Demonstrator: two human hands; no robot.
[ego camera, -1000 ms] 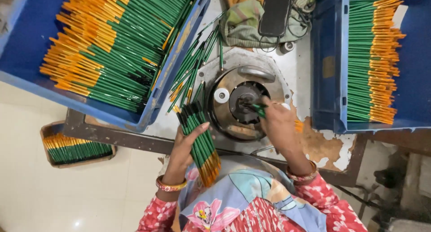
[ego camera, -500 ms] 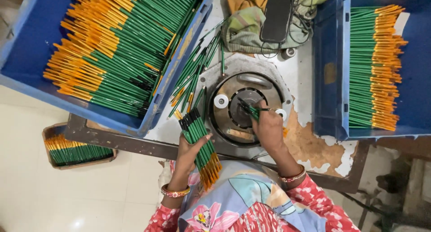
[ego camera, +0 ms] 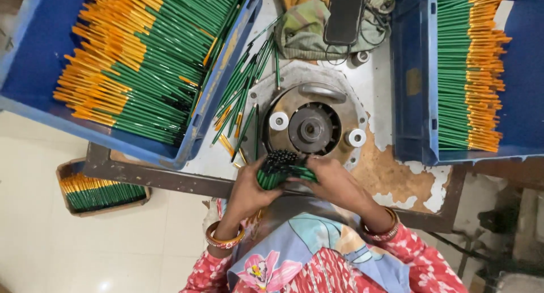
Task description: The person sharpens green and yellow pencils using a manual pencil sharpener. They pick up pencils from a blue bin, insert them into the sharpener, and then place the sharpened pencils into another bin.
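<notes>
A bundle of green pencils (ego camera: 279,168) stands nearly on end at the near edge of the workbench, dark tips toward me. My left hand (ego camera: 248,192) wraps the bundle from the left. From the right, my right hand (ego camera: 335,182) is closed over the same bundle. Just beyond the bundle sits a round metal machine head (ego camera: 313,128) with two small white rollers (ego camera: 278,121) beside its dark hub. Loose green pencils (ego camera: 241,100) lie scattered on the bench left of the machine.
A big blue crate (ego camera: 34,60) of green and orange pencils sits at the left, another blue crate (ego camera: 416,77) with neat rows at the right. A small wooden box (ego camera: 71,169) of pencils rests on the floor. Cloth and a dark device (ego camera: 343,12) lie behind the machine.
My right hand left the machine head and came back onto the bundle. The bundle, earlier slanted in my left hand, now stands on end between both hands.
</notes>
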